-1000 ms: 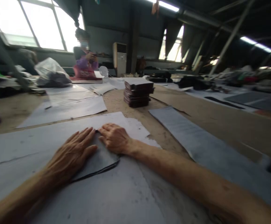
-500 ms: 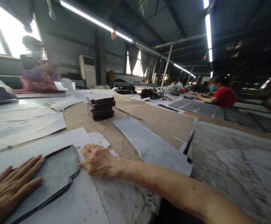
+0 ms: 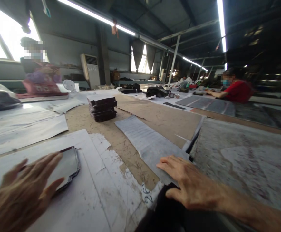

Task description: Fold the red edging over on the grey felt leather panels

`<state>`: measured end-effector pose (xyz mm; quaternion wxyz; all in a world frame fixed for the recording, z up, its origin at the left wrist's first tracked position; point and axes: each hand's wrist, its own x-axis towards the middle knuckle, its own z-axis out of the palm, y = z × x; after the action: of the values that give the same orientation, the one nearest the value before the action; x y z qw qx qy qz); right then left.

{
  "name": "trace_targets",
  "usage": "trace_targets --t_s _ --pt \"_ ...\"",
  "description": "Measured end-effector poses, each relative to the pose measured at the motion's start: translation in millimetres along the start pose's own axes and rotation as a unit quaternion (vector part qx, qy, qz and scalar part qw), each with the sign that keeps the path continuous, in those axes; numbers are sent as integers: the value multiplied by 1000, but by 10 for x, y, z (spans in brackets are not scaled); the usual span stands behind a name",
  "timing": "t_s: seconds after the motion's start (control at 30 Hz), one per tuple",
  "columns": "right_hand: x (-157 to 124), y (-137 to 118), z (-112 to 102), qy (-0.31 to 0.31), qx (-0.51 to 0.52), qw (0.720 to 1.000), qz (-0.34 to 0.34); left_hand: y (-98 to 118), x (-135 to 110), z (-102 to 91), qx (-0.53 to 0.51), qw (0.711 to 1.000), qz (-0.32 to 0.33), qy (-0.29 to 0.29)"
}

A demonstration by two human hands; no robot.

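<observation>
My left hand [image 3: 24,190] lies flat with its fingers spread on a dark grey cut piece [image 3: 66,166] that rests on white paper [image 3: 87,193] at the lower left. My right hand [image 3: 191,187] is open, palm down, at the near end of a long grey strip [image 3: 145,141], with its thumb touching a dark piece of material [image 3: 162,209] at the table's front edge. Neither hand grips anything.
A stack of dark cut pieces [image 3: 102,108] stands farther back on the brown table [image 3: 164,120]. White sheets [image 3: 22,125] cover the left side. A large mottled grey sheet [image 3: 247,161] lies to the right. A person in red [image 3: 234,90] works at right, another person [image 3: 40,74] at far left.
My right hand has left the grey cut piece and moved right to the near end of the grey strip. The view has swung right. My left hand stays on the cut piece.
</observation>
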<state>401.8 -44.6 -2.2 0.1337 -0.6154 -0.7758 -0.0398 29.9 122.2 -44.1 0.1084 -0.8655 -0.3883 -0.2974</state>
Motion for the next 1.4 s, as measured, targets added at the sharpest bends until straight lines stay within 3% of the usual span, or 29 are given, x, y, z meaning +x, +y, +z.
trace_targets --t_s 0.07,0.17,0.23,0.33,0.5,0.6,0.8,1.0,1.23,1.4 --pt "-41 24 -4 -20 5 1000 -23 354 9 37 21 999 48 -7" --pt "-23 102 -4 -18 58 998 -33 886 54 112 -30 990 141 -4" --pt "10 171 -25 -8 140 989 46 1191 107 155 -75 982 175 -9" --pt "44 248 -77 -7 237 950 201 1538 213 224 -135 967 212 -43" --pt "39 246 -98 -10 258 935 244 1907 403 342 -183 947 227 -135" --pt "59 252 -80 1 250 935 252 2038 489 390 -194 941 203 -188" --pt "101 315 -11 6 224 945 237 2153 562 507 -214 948 171 -162" --pt "86 249 62 28 182 965 187 2203 590 510 -190 943 195 -190" --pt "165 357 53 30 167 949 264 2209 553 459 -150 954 197 -171" --pt "108 368 24 35 176 946 268 2232 606 395 -169 949 170 -204"
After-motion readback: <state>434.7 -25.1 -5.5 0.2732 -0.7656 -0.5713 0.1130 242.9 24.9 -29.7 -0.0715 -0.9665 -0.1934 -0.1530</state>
